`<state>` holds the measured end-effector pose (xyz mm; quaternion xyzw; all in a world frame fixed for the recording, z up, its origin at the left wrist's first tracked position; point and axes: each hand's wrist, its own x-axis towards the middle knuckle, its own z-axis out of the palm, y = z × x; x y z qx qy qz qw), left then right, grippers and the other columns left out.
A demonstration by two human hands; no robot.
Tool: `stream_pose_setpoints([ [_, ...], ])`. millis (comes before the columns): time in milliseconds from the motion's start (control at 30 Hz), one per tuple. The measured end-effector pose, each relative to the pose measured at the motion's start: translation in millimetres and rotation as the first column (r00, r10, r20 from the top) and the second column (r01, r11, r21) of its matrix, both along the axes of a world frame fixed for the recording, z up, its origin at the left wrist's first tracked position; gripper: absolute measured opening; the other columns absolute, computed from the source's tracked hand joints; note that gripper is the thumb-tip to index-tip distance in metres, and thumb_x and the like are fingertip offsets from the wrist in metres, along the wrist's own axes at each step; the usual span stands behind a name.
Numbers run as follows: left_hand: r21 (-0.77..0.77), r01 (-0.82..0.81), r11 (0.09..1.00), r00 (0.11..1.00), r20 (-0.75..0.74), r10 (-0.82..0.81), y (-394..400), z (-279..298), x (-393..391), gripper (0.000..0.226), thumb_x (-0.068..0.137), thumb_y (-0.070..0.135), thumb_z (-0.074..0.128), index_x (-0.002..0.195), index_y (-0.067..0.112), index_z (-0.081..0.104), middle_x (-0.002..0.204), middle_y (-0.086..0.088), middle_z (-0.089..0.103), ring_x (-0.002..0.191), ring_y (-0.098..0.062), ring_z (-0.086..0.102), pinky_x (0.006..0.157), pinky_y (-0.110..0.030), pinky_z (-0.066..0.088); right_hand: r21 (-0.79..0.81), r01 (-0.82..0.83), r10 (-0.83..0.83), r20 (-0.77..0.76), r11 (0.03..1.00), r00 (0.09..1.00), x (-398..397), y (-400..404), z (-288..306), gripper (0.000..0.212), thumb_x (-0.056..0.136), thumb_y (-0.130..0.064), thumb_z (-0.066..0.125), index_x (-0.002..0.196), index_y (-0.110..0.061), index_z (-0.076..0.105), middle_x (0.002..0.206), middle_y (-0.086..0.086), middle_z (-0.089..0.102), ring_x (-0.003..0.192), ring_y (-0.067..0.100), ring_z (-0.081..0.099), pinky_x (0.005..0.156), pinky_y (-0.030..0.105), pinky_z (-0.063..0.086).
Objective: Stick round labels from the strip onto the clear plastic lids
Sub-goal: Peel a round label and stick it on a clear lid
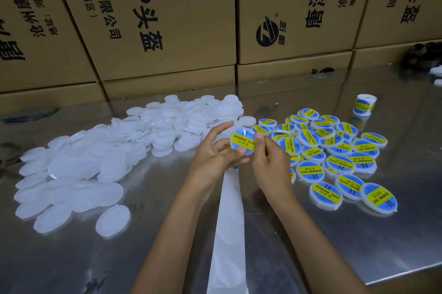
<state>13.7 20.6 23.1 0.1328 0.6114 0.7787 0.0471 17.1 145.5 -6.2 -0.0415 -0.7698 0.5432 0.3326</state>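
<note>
Presently, one lid held above the table, blue-and-yellow label already on its face, reading "SOLDERING PASTE".

Left hand: fingers curled round the lid's left and lower rim, likely to steady it. Right hand: thumb and fingertips pinching the right rim, apparently pressing the label flat.

Strip: white backing, bare of labels where visible, running from under the hands toward the person; kept central, probably for easy reach. Its upper end is hidden by the hands, its lower end cut off.

Plain lids: loose heap at left, supply side. Labelled lids: cluster at right, finished side. Spare roll: standing well behind them.

Boxes: stacked along the rear. Dark objects at far right and far left: blurred, not identifiable.
</note>
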Motion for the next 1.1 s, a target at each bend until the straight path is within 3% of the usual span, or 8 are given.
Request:
stream_pose_setpoints([
  [100,-0.075,-0.005,0.997,0.999,-0.042,0.002,0.0,-0.5,-0.1,0.052,0.085,-0.009,0.072,0.128,0.02,0.064,0.098,-0.01,0.076,0.086,-0.02,0.074,0.074,-0.029,0.061,-0.01,-0.05,0.05,-0.001,0.999,0.999,0.4,0.7,-0.4,0.043,0.105,-0.031,0.045,0.062,-0.034,0.041,0.052,-0.02,0.05,0.054,0.002,0.046,0.053,0.017,0.032],
  [267,0.012,-0.173,0.985,0.985,0.002,0.173,-3.9,1.1,-2.3,0.035,0.084,0.0,0.077,0.116,0.011,0.07,0.09,-0.019,0.076,0.079,-0.034,0.076,0.066,-0.031,0.062,-0.068,-0.209,0.209,-0.006,0.976,0.978,2.2,-2.0,-0.5,0.042,0.103,-0.042,0.043,0.069,-0.018,0.046,0.057,-0.01,0.043,0.056,0.004,0.039,0.056,0.025,0.035],
  [400,0.046,-0.254,0.966,0.967,-0.002,0.254,-2.3,-0.6,-2.7,0.026,0.088,0.002,0.074,0.111,0.012,0.074,0.088,-0.014,0.078,0.08,-0.029,0.077,0.065,-0.029,0.061,0.049,-0.241,0.237,0.073,0.969,0.969,5.9,-7.2,-1.3,0.047,0.093,-0.062,0.051,0.065,-0.026,0.037,0.054,-0.014,0.042,0.053,0.006,0.04,0.051,0.019,0.032],
  [567,0.076,-0.317,0.945,0.948,-0.005,0.319,1.9,0.1,-0.4,0.017,0.088,0.008,0.076,0.105,0.01,0.076,0.087,-0.009,0.078,0.074,-0.025,0.076,0.061,-0.028,0.061,0.18,-0.192,0.183,0.066,0.965,0.981,6.3,-6.2,-1.8,0.042,0.102,-0.043,0.044,0.068,-0.02,0.036,0.055,-0.005,0.042,0.054,0.013,0.039,0.055,0.036,0.034],
  [767,0.028,-0.364,0.931,0.932,0.012,0.364,2.0,2.4,0.1,0.024,0.091,0.024,0.074,0.092,0.0,0.073,0.078,-0.012,0.076,0.063,-0.032,0.074,0.052,-0.029,0.059,0.277,-0.069,0.068,0.013,0.958,0.998,6.9,-8.8,-3.7,0.041,0.105,-0.032,0.039,0.071,-0.01,0.047,0.061,0.005,0.055,0.059,0.025,0.049,0.056,0.04,0.034],
  [933,0.004,-0.298,0.954,0.954,-0.005,0.298,2.3,0.4,0.0,0.025,0.09,0.013,0.074,0.103,-0.005,0.061,0.083,-0.015,0.076,0.071,-0.027,0.075,0.052,-0.032,0.06,0.415,0.006,0.014,-0.046,0.91,0.999,7.0,-4.1,-4.6,0.035,0.104,-0.028,0.042,0.075,-0.012,0.053,0.061,0.005,0.055,0.055,0.023,0.041,0.052,0.036,0.029],
  [1000,-0.03,-0.283,0.959,0.959,-0.007,0.283,-0.1,0.1,-1.1,0.026,0.091,0.014,0.074,0.104,-0.003,0.059,0.085,-0.017,0.076,0.069,-0.027,0.074,0.051,-0.03,0.058,0.363,-0.023,0.039,-0.037,0.932,0.999,6.8,-5.7,-4.5,0.035,0.104,-0.029,0.042,0.073,-0.015,0.048,0.057,-0.003,0.047,0.053,0.019,0.039,0.052,0.035,0.027],
  [1100,-0.068,-0.213,0.975,0.977,0.007,0.214,-1.2,0.3,-1.6,0.026,0.091,0.007,0.072,0.111,0.002,0.056,0.096,-0.021,0.074,0.07,-0.027,0.074,0.058,-0.033,0.061,0.124,-0.102,0.097,0.043,0.987,0.994,3.4,-7.0,-3.5,0.041,0.104,-0.033,0.044,0.068,-0.014,0.044,0.05,-0.004,0.04,0.051,0.012,0.037,0.054,0.038,0.032],
])
